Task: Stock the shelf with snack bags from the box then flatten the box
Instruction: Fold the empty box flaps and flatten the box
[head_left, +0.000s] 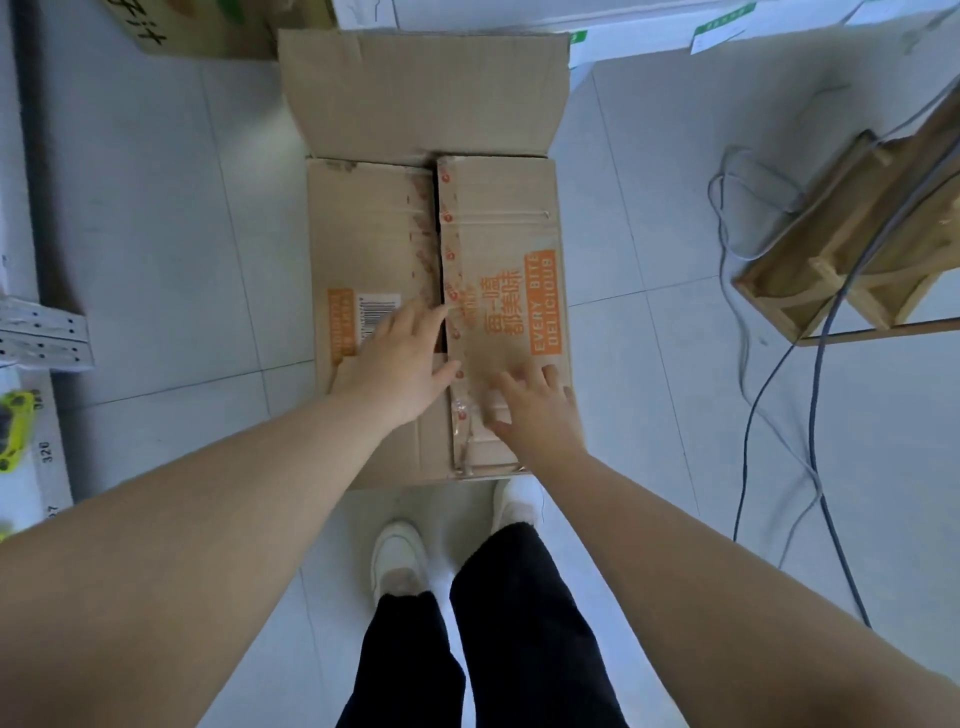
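A brown cardboard box (498, 218) with orange print lies on the tiled floor in front of my feet. Its two long top flaps are folded in, with a dark gap between them, and its far flap (421, 88) stands open. My left hand (400, 364) rests flat on the left flap, fingers straight and reaching to the gap. My right hand (535, 405) presses with spread fingers on the near end of the right flap, beside a strip of clear tape. No snack bags show; the inside of the box is hidden.
A wooden frame (852, 234) with grey cables (769, 415) trailing over the floor stands at the right. Another carton (197, 26) sits at the top left. A white shelf edge (47, 332) and a yellow item (15, 426) are at the left.
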